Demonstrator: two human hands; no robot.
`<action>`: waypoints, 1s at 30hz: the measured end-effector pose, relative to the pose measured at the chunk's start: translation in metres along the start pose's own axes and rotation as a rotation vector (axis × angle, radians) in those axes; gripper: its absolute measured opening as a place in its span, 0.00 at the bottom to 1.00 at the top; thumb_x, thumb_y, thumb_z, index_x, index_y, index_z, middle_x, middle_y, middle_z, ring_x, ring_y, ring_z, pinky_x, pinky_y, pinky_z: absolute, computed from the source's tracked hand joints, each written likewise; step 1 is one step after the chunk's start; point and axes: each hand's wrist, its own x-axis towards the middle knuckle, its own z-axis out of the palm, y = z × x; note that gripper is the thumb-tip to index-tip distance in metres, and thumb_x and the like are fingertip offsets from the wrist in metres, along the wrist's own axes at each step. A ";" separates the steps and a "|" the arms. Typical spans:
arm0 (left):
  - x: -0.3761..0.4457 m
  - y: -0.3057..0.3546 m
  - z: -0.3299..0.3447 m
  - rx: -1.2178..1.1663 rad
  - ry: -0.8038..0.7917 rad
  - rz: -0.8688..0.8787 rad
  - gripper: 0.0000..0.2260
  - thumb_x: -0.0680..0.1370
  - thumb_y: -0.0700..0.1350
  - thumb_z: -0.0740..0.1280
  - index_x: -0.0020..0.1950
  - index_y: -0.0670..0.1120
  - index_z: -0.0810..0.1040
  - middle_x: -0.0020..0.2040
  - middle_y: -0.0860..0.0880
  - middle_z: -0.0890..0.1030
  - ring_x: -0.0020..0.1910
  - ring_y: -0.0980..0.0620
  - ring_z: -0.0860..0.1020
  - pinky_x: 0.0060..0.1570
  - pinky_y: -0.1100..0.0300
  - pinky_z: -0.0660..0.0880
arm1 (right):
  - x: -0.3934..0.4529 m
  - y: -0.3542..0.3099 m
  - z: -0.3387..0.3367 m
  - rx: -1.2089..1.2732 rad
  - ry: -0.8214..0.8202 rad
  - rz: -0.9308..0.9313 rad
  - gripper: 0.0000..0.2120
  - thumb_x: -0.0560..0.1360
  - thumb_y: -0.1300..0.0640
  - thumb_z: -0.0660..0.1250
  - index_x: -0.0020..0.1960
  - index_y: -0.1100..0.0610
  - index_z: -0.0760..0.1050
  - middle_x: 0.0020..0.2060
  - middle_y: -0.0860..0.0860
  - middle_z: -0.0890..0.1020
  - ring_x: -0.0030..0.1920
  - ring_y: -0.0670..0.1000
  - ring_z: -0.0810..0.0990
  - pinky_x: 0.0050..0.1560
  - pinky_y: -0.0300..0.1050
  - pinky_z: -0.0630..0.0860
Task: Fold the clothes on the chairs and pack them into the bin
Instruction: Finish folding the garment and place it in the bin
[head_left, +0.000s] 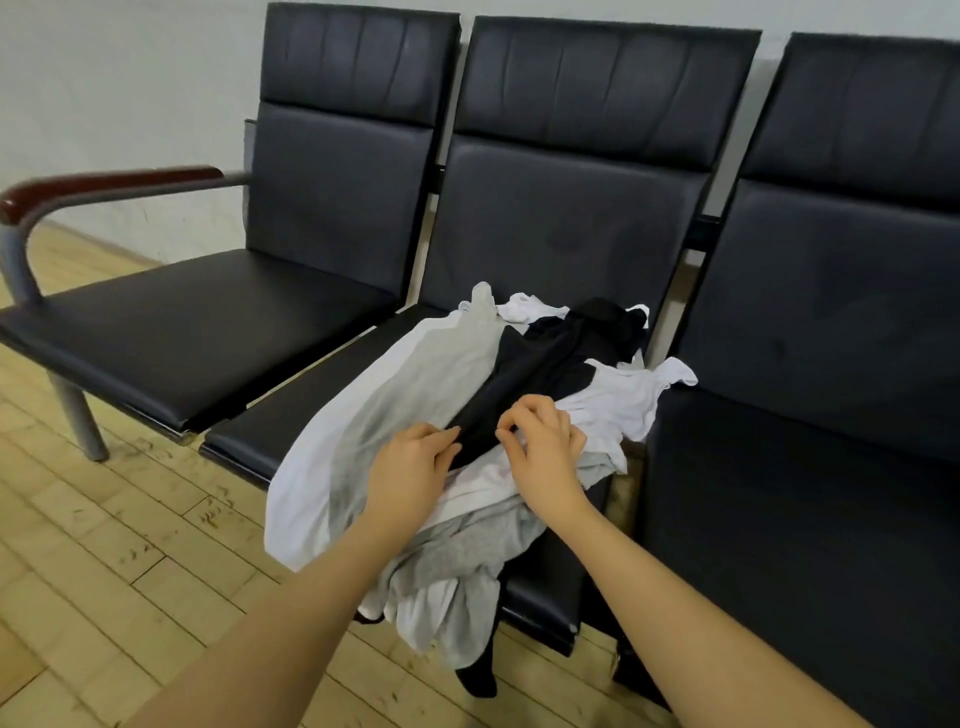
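A heap of clothes lies on the middle chair seat (311, 395): a grey garment (415, 384) on the left, a black garment (550, 358) on top, white garments (618, 400) to the right, more grey cloth hanging over the front edge. My left hand (410, 467) pinches the black garment's near edge, fingers curled on it. My right hand (545, 441) pinches the same edge a little to the right, thumb and fingers bent. No bin is in view.
Three black padded chairs stand joined in a row against a pale wall. The left seat (197, 332) and the right seat (805, 493) hold nothing. A wooden armrest (104, 187) on a grey metal frame ends the row. The floor (104, 545) is light wood.
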 end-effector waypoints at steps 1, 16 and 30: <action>0.002 0.004 -0.003 -0.011 0.042 0.011 0.10 0.75 0.43 0.66 0.54 0.43 0.83 0.41 0.46 0.82 0.37 0.45 0.79 0.33 0.59 0.72 | 0.000 -0.003 -0.006 0.023 0.024 -0.023 0.03 0.78 0.59 0.63 0.47 0.53 0.75 0.56 0.42 0.71 0.57 0.43 0.66 0.54 0.37 0.51; 0.039 0.115 -0.076 -0.314 0.318 0.147 0.09 0.80 0.40 0.62 0.55 0.45 0.80 0.50 0.53 0.76 0.46 0.60 0.73 0.50 0.74 0.68 | 0.004 -0.052 -0.120 0.301 0.334 -0.146 0.08 0.80 0.53 0.58 0.46 0.41 0.70 0.36 0.39 0.75 0.45 0.59 0.75 0.50 0.49 0.73; 0.011 0.117 -0.078 0.154 0.147 0.040 0.15 0.73 0.56 0.70 0.47 0.45 0.79 0.44 0.46 0.73 0.43 0.48 0.67 0.43 0.57 0.69 | -0.042 -0.023 -0.134 0.444 0.088 0.042 0.07 0.77 0.57 0.67 0.53 0.48 0.77 0.44 0.44 0.80 0.45 0.41 0.77 0.49 0.33 0.74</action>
